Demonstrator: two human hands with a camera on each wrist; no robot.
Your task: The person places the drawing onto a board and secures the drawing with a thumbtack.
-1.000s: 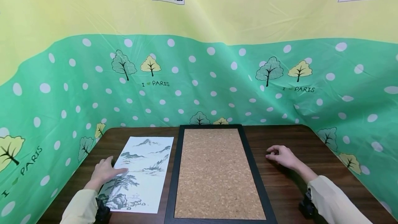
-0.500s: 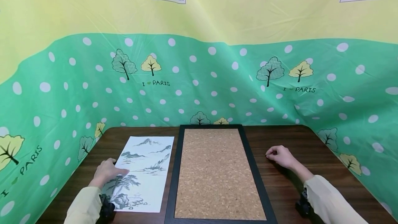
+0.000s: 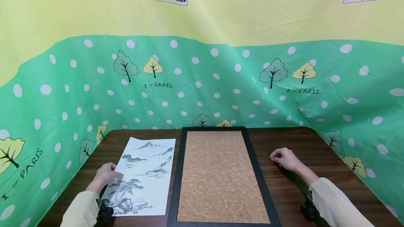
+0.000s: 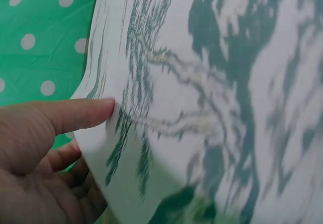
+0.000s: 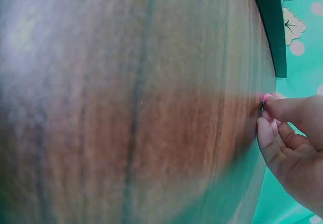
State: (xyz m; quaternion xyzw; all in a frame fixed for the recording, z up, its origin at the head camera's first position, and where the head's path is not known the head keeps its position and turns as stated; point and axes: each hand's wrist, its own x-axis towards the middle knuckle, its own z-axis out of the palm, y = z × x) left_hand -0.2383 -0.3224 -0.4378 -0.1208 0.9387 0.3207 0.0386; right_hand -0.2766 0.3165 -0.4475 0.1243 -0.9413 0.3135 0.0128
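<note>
The left hand [image 3: 105, 178] is pinching the left edge of the ink landscape print [image 3: 142, 176], thumb on top and fingers curled beneath, as the left wrist view shows. The sheet is lying on the desk [image 3: 315, 150] just beside the cork board [image 3: 217, 174] in its black frame, its near left portion lifting slightly off the wood.

The right hand [image 3: 284, 158] is resting on the desk to the right of the frame, fingertips pinching a small pink-headed item [image 5: 263, 99], probably a push pin; it is too small to confirm.

Recommendation: the grip on the paper edge should be staying light and flat to avoid creasing, and the sheet should be travelling low and level across the frame's raised border.
</note>
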